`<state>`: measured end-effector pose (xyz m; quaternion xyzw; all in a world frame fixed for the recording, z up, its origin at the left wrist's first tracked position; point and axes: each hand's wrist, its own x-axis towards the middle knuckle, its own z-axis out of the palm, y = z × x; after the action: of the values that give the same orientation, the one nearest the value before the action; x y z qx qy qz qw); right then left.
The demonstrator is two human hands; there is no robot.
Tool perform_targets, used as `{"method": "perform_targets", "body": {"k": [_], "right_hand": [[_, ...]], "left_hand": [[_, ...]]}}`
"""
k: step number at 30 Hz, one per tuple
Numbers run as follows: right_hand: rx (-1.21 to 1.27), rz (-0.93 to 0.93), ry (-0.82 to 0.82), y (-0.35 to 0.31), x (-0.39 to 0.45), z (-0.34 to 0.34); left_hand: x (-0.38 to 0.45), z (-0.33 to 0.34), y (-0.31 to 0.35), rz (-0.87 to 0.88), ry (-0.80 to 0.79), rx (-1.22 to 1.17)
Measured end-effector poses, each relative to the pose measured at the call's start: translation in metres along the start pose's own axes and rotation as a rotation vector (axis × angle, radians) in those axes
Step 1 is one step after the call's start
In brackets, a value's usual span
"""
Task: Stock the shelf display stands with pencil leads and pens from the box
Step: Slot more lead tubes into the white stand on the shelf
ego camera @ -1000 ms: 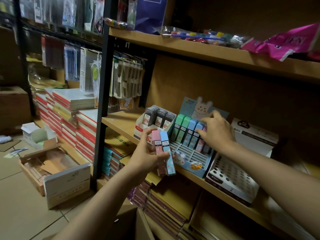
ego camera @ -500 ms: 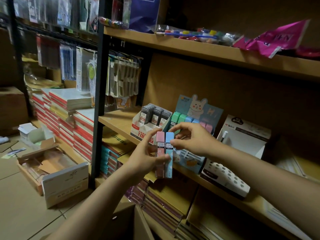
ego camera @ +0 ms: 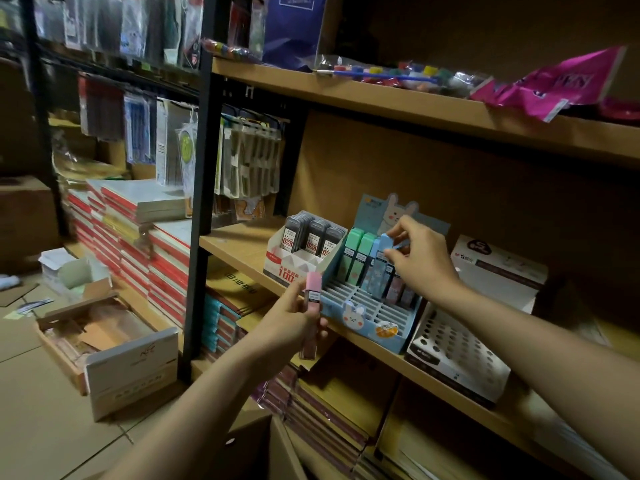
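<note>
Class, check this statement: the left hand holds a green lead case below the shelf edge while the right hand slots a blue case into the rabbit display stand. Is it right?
Not quite. In the head view the case held by the left hand is a pink lead case, not green. The rest stands: the right hand is slotting a blue case into the rabbit display stand.

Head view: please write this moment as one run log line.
right hand: pinches blue lead case at bunny stand | left hand: holds pink lead case | pen stand: no pens visible
</note>
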<state>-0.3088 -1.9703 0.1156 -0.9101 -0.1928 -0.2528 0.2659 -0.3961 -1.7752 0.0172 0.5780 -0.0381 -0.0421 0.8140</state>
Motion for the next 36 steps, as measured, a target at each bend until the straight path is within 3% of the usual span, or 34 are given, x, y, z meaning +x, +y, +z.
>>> {"method": "perform_targets", "body": {"k": [19, 21, 23, 26, 28, 30, 33, 36], "right_hand": [[-0.147, 0.002, 0.019, 0.007, 0.005, 0.024], [-0.032, -0.059, 0.033, 0.0, -0.002, 0.017], [0.154, -0.11, -0.041, -0.01, -0.017, 0.01], [0.132, -0.146, -0.251, -0.018, -0.041, 0.006], [0.164, -0.11, -0.296, -0.018, -0.048, 0.001], [0.211, -0.034, -0.281, -0.015, -0.044, -0.013], [0.094, -0.007, -0.161, -0.004, -0.025, -0.044], [-0.086, -0.035, -0.037, 0.01, -0.01, -0.069]], "left_hand": [[0.007, 0.004, -0.01, 0.077, 0.125, 0.102], [0.008, 0.007, -0.011, 0.082, 0.121, 0.113], [0.008, 0.012, -0.011, 0.102, 0.103, 0.133], [0.004, 0.024, -0.008, 0.143, 0.043, 0.161], [0.002, 0.034, -0.007, 0.159, 0.021, 0.187], [0.001, 0.044, -0.009, 0.193, 0.066, 0.302], [0.003, 0.048, -0.02, 0.394, 0.169, 0.747], [0.007, 0.043, -0.036, 0.541, 0.097, 1.19]]}}
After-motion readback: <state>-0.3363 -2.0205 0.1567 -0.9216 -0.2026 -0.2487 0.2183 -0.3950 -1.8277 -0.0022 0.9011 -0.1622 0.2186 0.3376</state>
